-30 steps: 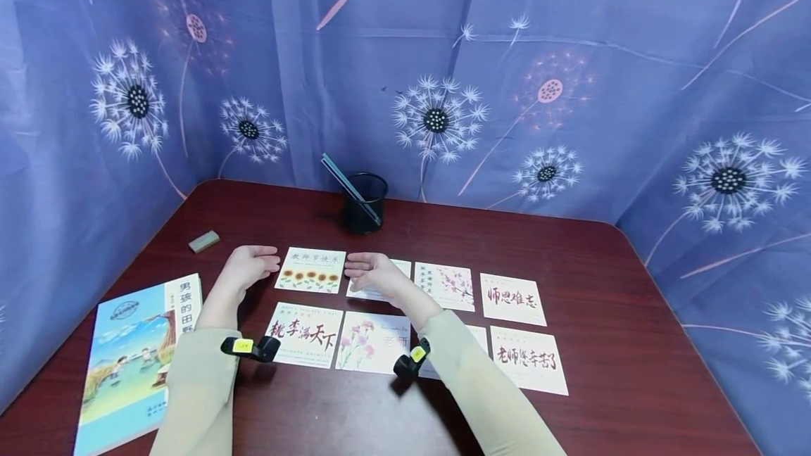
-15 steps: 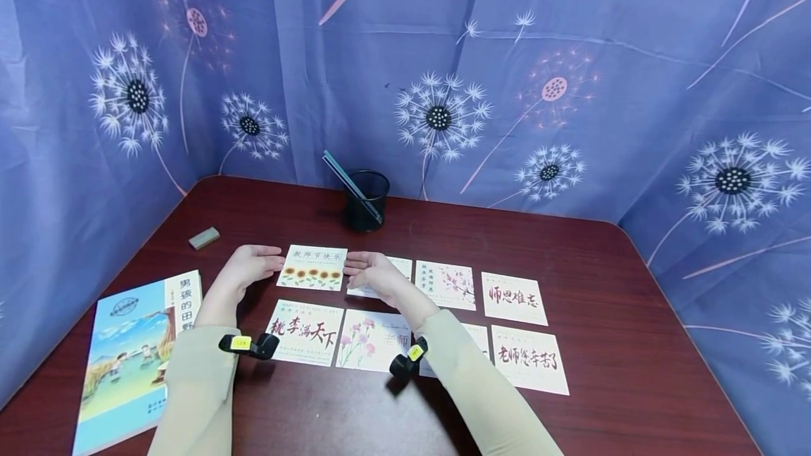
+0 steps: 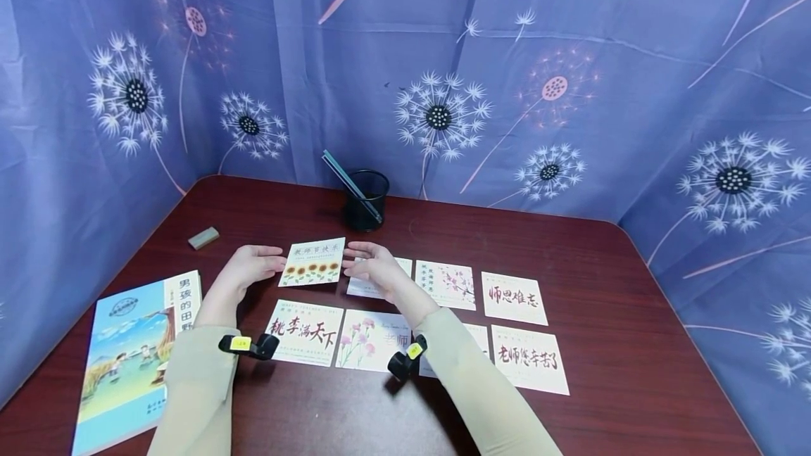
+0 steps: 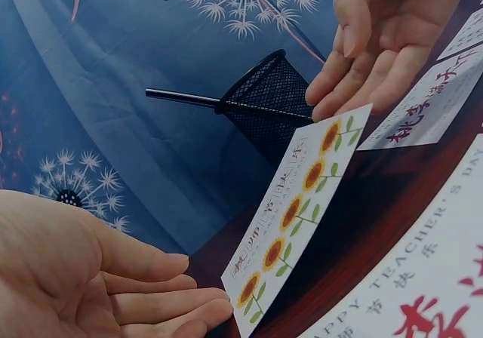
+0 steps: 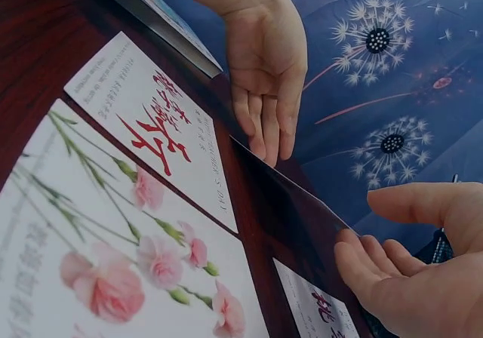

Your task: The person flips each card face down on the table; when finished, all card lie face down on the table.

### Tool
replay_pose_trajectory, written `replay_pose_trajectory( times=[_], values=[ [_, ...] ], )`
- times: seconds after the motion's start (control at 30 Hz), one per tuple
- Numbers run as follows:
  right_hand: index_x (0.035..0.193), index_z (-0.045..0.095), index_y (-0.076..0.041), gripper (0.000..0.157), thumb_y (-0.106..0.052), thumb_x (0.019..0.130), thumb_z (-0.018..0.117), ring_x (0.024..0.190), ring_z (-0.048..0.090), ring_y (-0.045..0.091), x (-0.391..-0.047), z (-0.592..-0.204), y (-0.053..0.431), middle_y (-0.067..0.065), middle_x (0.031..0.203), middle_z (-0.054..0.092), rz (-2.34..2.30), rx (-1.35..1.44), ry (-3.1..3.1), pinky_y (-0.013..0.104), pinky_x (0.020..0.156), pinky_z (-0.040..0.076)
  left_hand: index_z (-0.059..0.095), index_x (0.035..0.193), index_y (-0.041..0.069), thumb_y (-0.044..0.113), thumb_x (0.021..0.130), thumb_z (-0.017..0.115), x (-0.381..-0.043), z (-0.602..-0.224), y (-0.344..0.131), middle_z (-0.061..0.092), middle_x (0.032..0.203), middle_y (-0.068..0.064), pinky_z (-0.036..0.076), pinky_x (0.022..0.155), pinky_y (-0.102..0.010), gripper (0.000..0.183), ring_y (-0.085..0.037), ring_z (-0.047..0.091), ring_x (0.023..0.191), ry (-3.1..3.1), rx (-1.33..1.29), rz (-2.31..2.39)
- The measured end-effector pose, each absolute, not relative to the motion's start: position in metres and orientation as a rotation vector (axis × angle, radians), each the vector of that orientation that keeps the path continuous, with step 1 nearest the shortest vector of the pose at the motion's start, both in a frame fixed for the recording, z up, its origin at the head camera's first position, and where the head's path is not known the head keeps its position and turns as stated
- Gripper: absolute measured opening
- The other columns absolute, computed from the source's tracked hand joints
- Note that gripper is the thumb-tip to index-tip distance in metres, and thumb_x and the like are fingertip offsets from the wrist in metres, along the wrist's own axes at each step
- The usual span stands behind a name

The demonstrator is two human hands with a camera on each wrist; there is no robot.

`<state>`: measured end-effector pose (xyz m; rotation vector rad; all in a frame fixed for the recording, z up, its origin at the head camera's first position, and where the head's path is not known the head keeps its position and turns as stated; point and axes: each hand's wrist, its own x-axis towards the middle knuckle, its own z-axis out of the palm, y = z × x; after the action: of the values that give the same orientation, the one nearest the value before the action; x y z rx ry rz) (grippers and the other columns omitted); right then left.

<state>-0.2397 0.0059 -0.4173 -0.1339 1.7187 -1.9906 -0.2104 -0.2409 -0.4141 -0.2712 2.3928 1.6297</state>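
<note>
While both hands reach across the table (image 3: 317, 414), the sunflower card (image 3: 312, 262) sits between them, tilted, its right side raised; whether its left side touches the table cannot be told. The left hand (image 3: 245, 274) meets the card's left edge with its fingertips, the fingers straight and close together. The right hand (image 3: 381, 271) touches the opposite edge with extended fingers, its thumb apart from them, over a partly hidden card (image 3: 364, 289). Just nearer the person lie a red-lettered card (image 3: 305, 333) and a carnation card (image 3: 367, 343). The book (image 3: 127, 364) lies by the left sleeve; the pen cup (image 3: 367, 206) stands beyond the cards.
</note>
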Motion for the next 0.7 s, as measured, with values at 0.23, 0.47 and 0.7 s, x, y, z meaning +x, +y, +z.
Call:
replay_pose_trajectory(
  times=[0.23, 0.47, 0.7],
  values=[
    [0.141, 0.039, 0.01, 0.054, 0.01, 0.089, 0.054, 0.121, 0.059, 0.033, -0.239, -0.418, 0.001, 0.027, 0.142, 0.046, -2.027, -0.093, 1.737, 0.039, 0.106, 0.046, 0.038, 0.139, -0.019, 0.004, 0.098, 0.052, -0.21, -0.413, -0.24, 0.062, 0.126, -0.029, 0.048, 0.103, -0.043, 0.049, -0.004, 0.067, 0.091, 2.389, -0.262, 1.623],
    [0.137, 0.044, 0.013, 0.048, 0.002, 0.092, 0.057, 0.102, 0.066, 0.022, -0.241, -0.426, -0.007, 0.03, 0.131, 0.055, -2.006, -0.07, 1.767, 0.039, 0.1, 0.051, 0.036, 0.139, -0.02, 0.003, 0.099, 0.049, -0.209, -0.414, -0.24, 0.056, 0.132, -0.032, 0.049, 0.102, -0.041, 0.048, -0.011, 0.069, 0.099, 2.375, -0.223, 1.628],
    [0.133, 0.047, 0.015, 0.046, 0.011, 0.088, 0.055, 0.084, 0.063, 0.011, -0.244, -0.431, -0.011, 0.032, 0.13, 0.056, -2.046, -0.052, 1.749, 0.026, 0.084, 0.057, 0.038, 0.138, -0.019, 0.004, 0.098, 0.05, -0.21, -0.413, -0.237, 0.057, 0.131, -0.031, 0.048, 0.103, -0.042, 0.048, -0.016, 0.069, 0.103, 2.383, -0.231, 1.624]
  ],
)
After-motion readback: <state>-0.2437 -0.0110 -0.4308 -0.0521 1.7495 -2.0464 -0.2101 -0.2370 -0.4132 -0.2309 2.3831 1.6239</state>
